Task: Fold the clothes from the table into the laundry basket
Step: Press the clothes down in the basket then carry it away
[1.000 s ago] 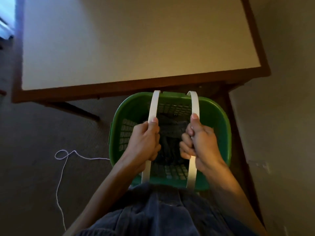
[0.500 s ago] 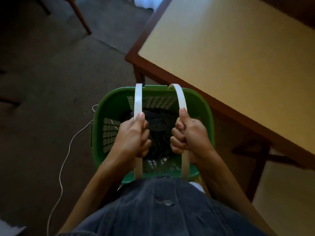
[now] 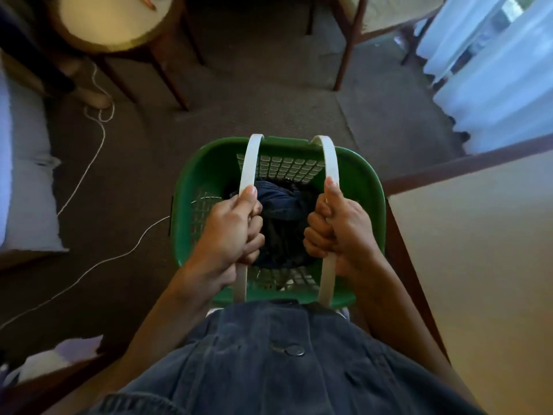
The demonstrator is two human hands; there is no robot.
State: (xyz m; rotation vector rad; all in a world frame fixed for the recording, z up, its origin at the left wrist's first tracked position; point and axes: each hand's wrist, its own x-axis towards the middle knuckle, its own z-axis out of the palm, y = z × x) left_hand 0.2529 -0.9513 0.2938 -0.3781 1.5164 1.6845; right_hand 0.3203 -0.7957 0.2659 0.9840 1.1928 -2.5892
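A green laundry basket [image 3: 363, 181] hangs in front of my body above the carpet. Dark folded clothes [image 3: 278, 211] lie inside it. Two white handles arch over the basket. My left hand [image 3: 233, 229] is closed around the left handle [image 3: 250, 157], thumb on top. My right hand [image 3: 336, 229] grips the right handle [image 3: 330, 158] the same way. The table [image 3: 478, 250], cream topped with a dark wood edge, stands at my right, its top bare where visible.
A round stool [image 3: 113, 22] with wooden legs stands at the upper left, and a chair leg [image 3: 344, 52] at the upper middle. White curtains [image 3: 493, 73] hang at the upper right. A thin white cord [image 3: 89, 163] trails over the dark carpet on the left.
I have turned to the left with the basket held in both hands. The table, straight ahead a second ago, is now at my right side. My grip on the handles is unchanged.
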